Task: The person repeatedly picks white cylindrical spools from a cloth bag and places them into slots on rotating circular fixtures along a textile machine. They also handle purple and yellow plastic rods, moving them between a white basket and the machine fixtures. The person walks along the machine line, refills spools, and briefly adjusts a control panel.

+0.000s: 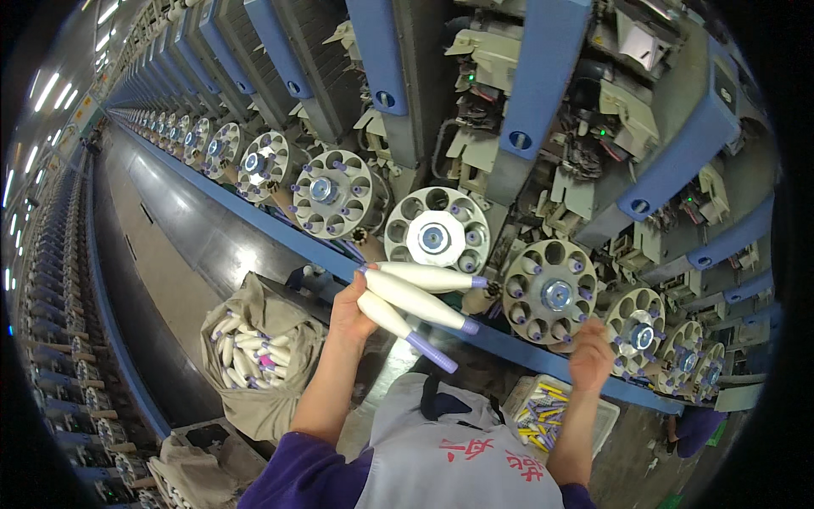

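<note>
Three yarn bobbins [415, 299] lay fanned in the left hand [349, 312], near the round magazine [415, 234]; whether the blurred, curled right hand [591, 355] held something could not be told. A loosened left grip might drop one.

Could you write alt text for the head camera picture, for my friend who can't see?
A person holds three purple-ended white bobbins in the left grip, with the blurred right grip near round, holed holders along a long machine. A cloth sack to the left holds more.
</note>
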Available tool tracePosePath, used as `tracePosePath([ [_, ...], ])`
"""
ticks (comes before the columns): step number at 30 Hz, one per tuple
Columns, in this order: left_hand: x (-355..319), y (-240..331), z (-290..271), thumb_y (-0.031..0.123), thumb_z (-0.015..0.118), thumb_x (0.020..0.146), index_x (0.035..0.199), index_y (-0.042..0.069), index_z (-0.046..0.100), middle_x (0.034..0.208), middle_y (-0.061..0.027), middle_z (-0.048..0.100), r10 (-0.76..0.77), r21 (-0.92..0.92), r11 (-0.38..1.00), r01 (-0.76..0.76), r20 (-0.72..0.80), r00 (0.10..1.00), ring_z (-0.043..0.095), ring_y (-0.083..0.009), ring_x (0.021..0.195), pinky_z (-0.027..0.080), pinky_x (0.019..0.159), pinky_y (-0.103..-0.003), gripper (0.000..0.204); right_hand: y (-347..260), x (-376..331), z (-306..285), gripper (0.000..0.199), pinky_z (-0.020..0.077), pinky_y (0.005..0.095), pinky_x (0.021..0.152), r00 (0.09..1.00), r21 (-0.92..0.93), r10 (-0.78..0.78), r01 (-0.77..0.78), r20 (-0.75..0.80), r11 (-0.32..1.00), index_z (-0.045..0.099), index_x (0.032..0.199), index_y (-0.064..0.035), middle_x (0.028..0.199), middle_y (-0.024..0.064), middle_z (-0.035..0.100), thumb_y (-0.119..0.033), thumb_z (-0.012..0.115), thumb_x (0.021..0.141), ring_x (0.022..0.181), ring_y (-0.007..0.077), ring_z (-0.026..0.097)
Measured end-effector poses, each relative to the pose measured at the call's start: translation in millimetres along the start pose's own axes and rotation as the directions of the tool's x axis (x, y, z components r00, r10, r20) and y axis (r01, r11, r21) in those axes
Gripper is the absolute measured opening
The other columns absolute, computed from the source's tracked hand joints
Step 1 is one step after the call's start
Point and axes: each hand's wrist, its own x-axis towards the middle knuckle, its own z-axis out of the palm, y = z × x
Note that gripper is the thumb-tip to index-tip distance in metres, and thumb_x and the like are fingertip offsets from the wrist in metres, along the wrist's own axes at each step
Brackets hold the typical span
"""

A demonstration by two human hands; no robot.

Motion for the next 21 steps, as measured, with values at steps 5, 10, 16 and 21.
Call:
tracePosePath([
  [5, 32, 9, -23, 0.022, 0.067, 0.086, 0.111, 0.0, 0.059, 0.109, -0.0157, 0.061, -0.315, 0.071, 0.948, 0.31, 0.065, 0.947, 0.059, -0.0323, 0.104, 0.044, 0.099, -0.047, 0.035, 32, 61, -43, 0.023, 0.042, 0.0258, 0.054, 0.893, -0.912, -0.198, -0.409, -0.405, 0.023, 0.055, 0.102, -0.0077, 0.087, 0.0046, 0.056, -0.028, 0.051, 0.092, 0.06, 0.0085, 0.051],
  [10, 62, -4, -57, 0.022, 0.06, 0.092, 0.118, -0.003, 0.053, 0.112, -0.0173, 0.06, -0.554, -0.035, 0.832, 0.554, -0.117, 0.824, 0.059, -0.0331, 0.103, 0.043, 0.099, -0.049, 0.036, 124, 90, -72, 0.033, 0.039, 0.0222, 0.048, 0.584, -0.628, 0.323, -0.777, -0.745, -0.044, 0.056, 0.105, -0.0058, 0.074, 0.0004, 0.056, -0.036, 0.056, 0.093, 0.056, 0.0088, 0.052],
  [16, 132, -7, -100, 0.022, 0.052, 0.096, 0.111, -0.002, 0.052, 0.102, -0.0189, 0.06, -0.556, -0.04, 0.815, 0.579, -0.336, 0.76, 0.06, -0.0357, 0.094, 0.048, 0.09, -0.054, 0.028, 159, 118, -121, 0.037, 0.0253, 0.0237, 0.035, 0.421, -0.324, 0.084, -0.796, -0.903, 0.512, 0.055, 0.094, -0.0075, 0.066, 0.0041, 0.054, -0.045, 0.052, 0.094, 0.045, 0.0103, 0.041],
  [21, 164, 18, -103, 0.029, 0.054, 0.096, 0.114, 0.0, 0.049, 0.1, -0.0188, 0.058, -0.491, 0.24, 0.733, 0.637, -0.462, 0.739, 0.061, -0.0361, 0.089, 0.054, 0.076, -0.055, 0.034, 185, 181, -154, 0.051, 0.02, 0.0219, 0.037, 0.294, -0.232, 0.146, -0.913, -0.944, 0.335, 0.053, 0.097, -0.0057, 0.072, 0.0057, 0.056, -0.057, 0.048, 0.091, 0.046, 0.0082, 0.035],
])
